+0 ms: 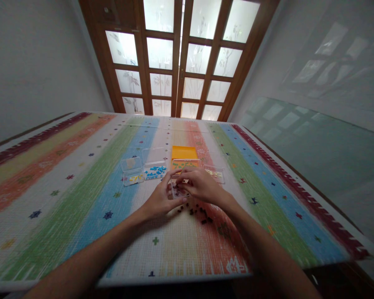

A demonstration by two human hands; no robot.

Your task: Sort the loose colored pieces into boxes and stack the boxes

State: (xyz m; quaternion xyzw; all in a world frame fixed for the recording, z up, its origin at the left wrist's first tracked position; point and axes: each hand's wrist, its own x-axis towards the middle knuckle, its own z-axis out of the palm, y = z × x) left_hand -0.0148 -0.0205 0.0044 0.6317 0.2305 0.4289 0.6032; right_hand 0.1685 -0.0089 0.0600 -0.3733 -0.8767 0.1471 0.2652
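Note:
My left hand [161, 200] is closed around the side of a small clear plastic box [176, 192], steadying it near the middle of the table. Over the box's opening, my right hand [203, 185] has its fingertips pinched together; whatever is between them is too small to make out. A few dark bits show inside the box. Just in front of the hands, several small dark brown pieces [203, 221] lie scattered on the cloth.
Behind the hands stand open clear boxes: one with yellow pieces [135, 179], one with blue pieces [156, 172], one with green pieces [184, 164], and one with pale pieces [217, 175]. An orange-yellow tray [184, 152] is behind them. A striped tablecloth [118, 232] covers the table.

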